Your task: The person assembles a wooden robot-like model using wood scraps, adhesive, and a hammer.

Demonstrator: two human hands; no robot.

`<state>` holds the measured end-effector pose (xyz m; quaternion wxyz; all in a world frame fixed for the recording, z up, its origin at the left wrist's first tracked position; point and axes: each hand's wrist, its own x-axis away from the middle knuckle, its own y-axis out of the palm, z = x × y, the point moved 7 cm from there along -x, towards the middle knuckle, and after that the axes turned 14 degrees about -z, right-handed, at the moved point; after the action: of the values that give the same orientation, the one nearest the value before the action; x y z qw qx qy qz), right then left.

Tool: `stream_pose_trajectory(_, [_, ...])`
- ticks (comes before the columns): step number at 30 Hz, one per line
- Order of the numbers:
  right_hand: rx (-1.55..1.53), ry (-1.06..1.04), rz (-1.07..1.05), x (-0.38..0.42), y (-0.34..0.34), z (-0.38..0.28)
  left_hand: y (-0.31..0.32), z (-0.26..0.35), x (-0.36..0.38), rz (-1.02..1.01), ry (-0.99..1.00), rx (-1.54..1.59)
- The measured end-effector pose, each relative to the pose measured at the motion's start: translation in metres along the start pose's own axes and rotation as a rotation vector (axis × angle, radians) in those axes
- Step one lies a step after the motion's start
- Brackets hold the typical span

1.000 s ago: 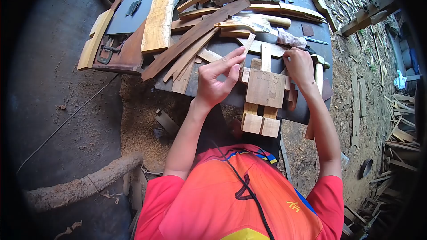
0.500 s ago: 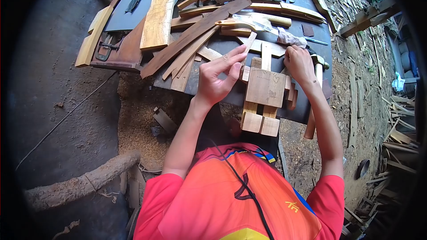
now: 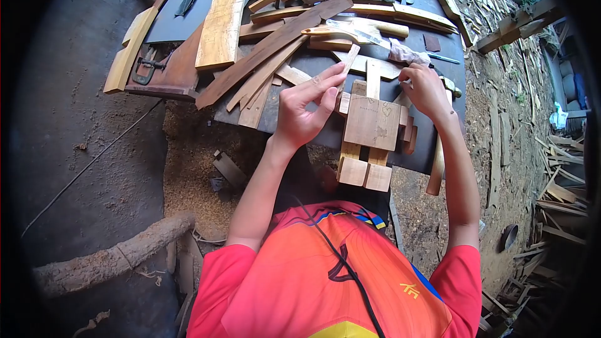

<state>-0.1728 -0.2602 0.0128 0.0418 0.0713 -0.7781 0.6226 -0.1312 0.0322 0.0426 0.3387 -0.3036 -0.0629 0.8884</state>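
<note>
A thin strip of light wood [image 3: 352, 61] slants up from the fingers of my left hand [image 3: 305, 111], which pinch its lower end. My right hand [image 3: 426, 89] is over the dark table, with its fingers bent; between the fingertips I cannot make out anything. Between my hands lies a wooden block assembly [image 3: 370, 124], with a square block on top, a light upright strip [image 3: 373, 79] behind it and two small blocks [image 3: 365, 174] at its near end. A hammer [image 3: 437, 156] lies just right of it, partly behind my right wrist.
Dark and light boards [image 3: 269, 50] are piled at the left of the table [image 3: 432, 126]. A brush [image 3: 332, 32], a crumpled cloth [image 3: 408, 54] and a screwdriver [image 3: 444, 58] lie beyond my hands. A C-clamp [image 3: 148, 70] is at the far left.
My right hand's fingers have loosened a little and shifted slightly. My left hand still holds the strip. The whole view has moved slightly to the left.
</note>
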Motion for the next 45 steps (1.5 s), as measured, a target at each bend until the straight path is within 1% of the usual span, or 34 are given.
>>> stream_pose_trajectory(1, [0.007, 0.0, -0.007, -0.001, 0.0, -0.001, 0.0, 0.001, 0.0, 0.002, -0.002, 0.005])
stream_pose_trajectory(4, [0.073, 0.106, -0.098, -0.015, 0.01, 0.008, 0.0, 0.0, 0.0, 0.024, -0.015, 0.02])
stream_pose_trajectory(7, [0.09, 0.12, -0.105, -0.026, 0.013, 0.01, 0.0, -0.001, -0.001, 0.026, -0.029, 0.029])
stream_pose_trajectory(10, [0.285, 0.1, -0.187, -0.036, 0.01, 0.0, 0.0, 0.001, -0.002, 0.007, -0.013, -0.002])
stream_pose_trajectory(11, [0.3, 0.071, -0.2, -0.038, 0.011, -0.002, -0.001, 0.002, -0.001, 0.0, -0.004, -0.02])
stream_pose_trajectory(13, [0.332, 0.016, -0.217, -0.039, 0.009, -0.003, -0.001, 0.001, 0.001, -0.015, -0.071, 0.033])
stream_pose_trajectory(14, [0.327, 0.0, -0.239, -0.039, 0.007, -0.004, -0.001, -0.001, 0.001, -0.023, -0.104, 0.062])
stream_pose_trajectory(17, [0.304, -0.019, -0.269, -0.042, 0.01, 0.001, -0.001, 0.003, -0.002, -0.015, -0.041, 0.007])
stream_pose_trajectory(18, [0.295, -0.025, -0.26, -0.043, 0.014, 0.004, -0.001, 0.003, -0.002, -0.016, -0.061, 0.03])
stream_pose_trajectory(24, [0.177, -0.06, -0.26, -0.045, 0.012, 0.007, -0.001, -0.001, -0.001, 0.037, 0.009, 0.018])
stream_pose_trajectory(27, [0.148, -0.047, -0.269, -0.046, 0.01, 0.006, -0.001, -0.001, -0.001, -0.011, -0.058, 0.041])
stream_pose_trajectory(32, [0.149, -0.058, -0.221, -0.044, 0.015, 0.007, -0.001, 0.001, 0.0, -0.006, -0.094, 0.053])
stream_pose_trajectory(35, [0.041, -0.011, -0.191, -0.035, 0.009, 0.007, -0.001, -0.002, 0.001, 0.0, -0.101, 0.054])
stream_pose_trajectory(38, [0.054, 0.043, -0.102, -0.035, 0.017, 0.014, -0.001, -0.005, 0.002, -0.01, -0.111, 0.065])
stream_pose_trajectory(41, [0.088, 0.084, -0.112, -0.032, 0.013, 0.013, -0.001, -0.007, 0.001, -0.023, -0.113, 0.081])
stream_pose_trajectory(44, [0.048, 0.092, -0.093, -0.028, 0.005, 0.012, -0.003, -0.006, 0.0, -0.029, -0.112, 0.074])
stream_pose_trajectory(45, [0.026, 0.101, -0.122, -0.03, 0.009, 0.016, -0.003, -0.005, -0.001, -0.031, -0.112, 0.069])
